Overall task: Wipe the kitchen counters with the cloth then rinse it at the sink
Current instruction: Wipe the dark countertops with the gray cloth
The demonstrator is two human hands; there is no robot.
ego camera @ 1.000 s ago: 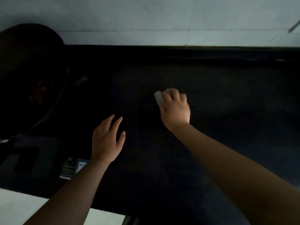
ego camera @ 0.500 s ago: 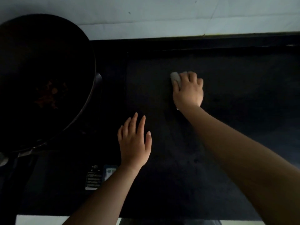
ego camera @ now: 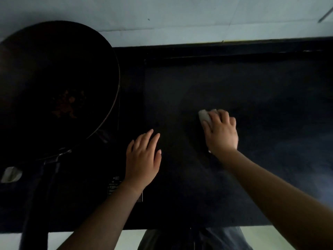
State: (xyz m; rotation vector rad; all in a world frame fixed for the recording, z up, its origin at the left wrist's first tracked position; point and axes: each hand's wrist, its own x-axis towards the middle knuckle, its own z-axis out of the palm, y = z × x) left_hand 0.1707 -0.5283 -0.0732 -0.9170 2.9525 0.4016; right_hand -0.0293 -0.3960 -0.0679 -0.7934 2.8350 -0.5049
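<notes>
Nearest, the left hand (ego camera: pixel 143 159) lies flat on the dark counter (ego camera: pixel 261 168), fingers loosely apart. Beyond, the right hand (ego camera: pixel 220 132) clamps a pale cloth (ego camera: pixel 204 115) against the counter (wok (ego camera: pixel 54 87) far left).

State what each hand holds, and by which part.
The right hand holds the cloth, pressed under its palm and fingers, one end poking out at the fingertips. The left hand holds nothing, lying flat on the counter.

small white control markings on cooktop panel (ego camera: pixel 115 184), "60" faintly legible, rest unreadable
</notes>
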